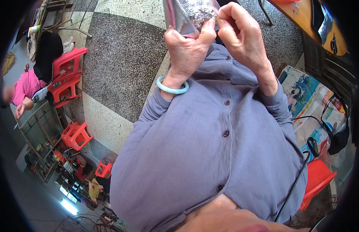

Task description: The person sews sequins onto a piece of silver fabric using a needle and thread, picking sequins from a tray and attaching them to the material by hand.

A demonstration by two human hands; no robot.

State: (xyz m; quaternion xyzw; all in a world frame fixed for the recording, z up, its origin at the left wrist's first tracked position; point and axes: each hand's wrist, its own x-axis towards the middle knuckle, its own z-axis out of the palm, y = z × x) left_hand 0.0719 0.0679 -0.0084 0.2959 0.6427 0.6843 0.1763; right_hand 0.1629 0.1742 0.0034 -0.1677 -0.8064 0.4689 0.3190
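At the top centre is a shiny silver piece point(189, 15) with a pinkish streak on its left side, cut off by the frame edge. My left hand point(189, 48), with a pale blue bangle point(172, 89) on its wrist, has its fingers closed on the piece's lower edge. Just to the right, my right hand point(241, 36) is pinched at the piece's right edge, thumb and fingertips pressed together near my left thumb. Whatever lies between the right fingertips is too small to make out.
A wooden table point(303, 17) with scissors point(333, 44) stands at the upper right. Red stools point(76, 136) and a seated person in pink point(27, 86) are on the left. Another person point(95, 189) sits farther back. A red stool point(318, 179) is at the lower right.
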